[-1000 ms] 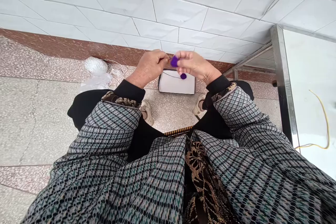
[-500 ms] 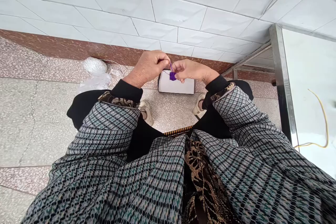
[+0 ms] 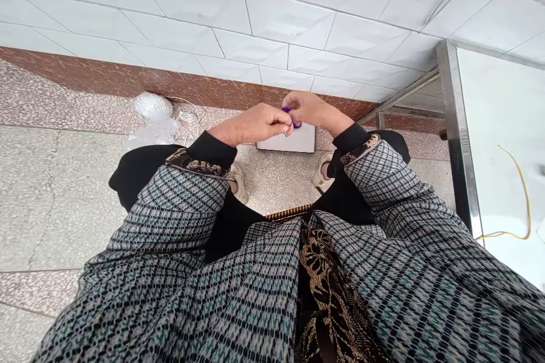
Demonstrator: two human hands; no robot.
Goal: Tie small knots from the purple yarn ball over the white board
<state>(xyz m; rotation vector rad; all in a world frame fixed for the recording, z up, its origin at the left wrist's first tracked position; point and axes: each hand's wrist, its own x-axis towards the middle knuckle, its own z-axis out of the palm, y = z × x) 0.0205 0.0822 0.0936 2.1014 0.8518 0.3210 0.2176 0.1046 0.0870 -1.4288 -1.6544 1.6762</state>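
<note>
Past the cuffs of the checked coat [image 3: 170, 272], both hands meet over a white box. Left hand [image 3: 255, 125]: thumb and fingers pinched tight, thin grey thing [image 3: 285, 134] poking out below; too small to identify. Right hand [image 3: 313, 109]: fingers curled around the purple yarn piece [image 3: 297, 125], mostly hidden, right at the left fingertips. Exact grip points inside the knuckles: not visible.

Handling, my read: yarn piece is light, soft, floppy, not slippery. Won't break, could snag or stretch. Best held flat by its rim, thumb and forefinger, middle left free.

Below the hands: box [image 3: 293, 144], near edge visible, far left corner covered by the hands. Shoes [image 3: 240, 187] on the floor [image 3: 276, 181] either side, nearer than the box.

Off to the person's left, at the wall edge of the floor: ball of white string [image 3: 152, 105], plastic bag [image 3: 162, 131] touching it. Right side: yellow cord [image 3: 528, 212] on the white tabletop [image 3: 502, 108], one end at its left edge. Tiled wall [image 3: 264, 8] behind everything.
</note>
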